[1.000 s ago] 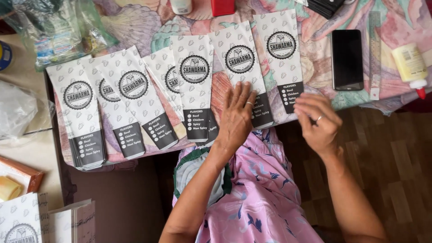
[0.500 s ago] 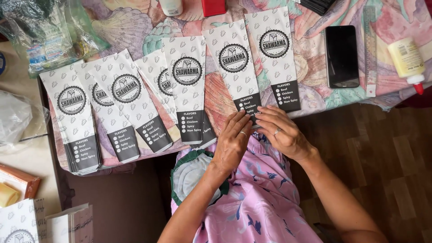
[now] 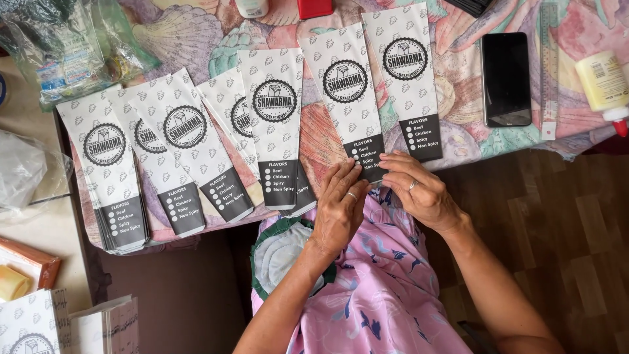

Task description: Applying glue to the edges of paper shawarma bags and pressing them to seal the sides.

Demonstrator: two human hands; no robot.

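- Where both hands meet at the near edge of the table, the left hand [image 3: 341,206] lies flat with fingers together, fingertips on the dark lower end of a paper sleeve [image 3: 350,98]; it grips nothing.
- Right hand [image 3: 419,190]: fingers curved, tips touching the same dark end from the other side; whether it pinches the paper edge cannot be told.
- Paper sleeve, the one under the fingertips: long, narrow, white with a round dark emblem and a dark band at the near end. It runs straight away from the hands, its near end just past the table edge. By its look it is very light, thin, flat and easily creased; probably slides readily on the cloth. Best taken at the overhanging near end, thumb under and fingers over, or lifted by a long edge.
- Second sleeve [image 3: 406,78], just right of the first, touching or nearly so.
- Further sleeves [image 3: 177,151], fanned and overlapping, left of the left hand.
- Patterned tablecloth [image 3: 190,39] beneath all.
- Black phone [image 3: 506,78], ruler [image 3: 549,72] and glue bottle [image 3: 603,82], well beyond the right hand.
- Clear plastic bag [image 3: 65,52], far left.
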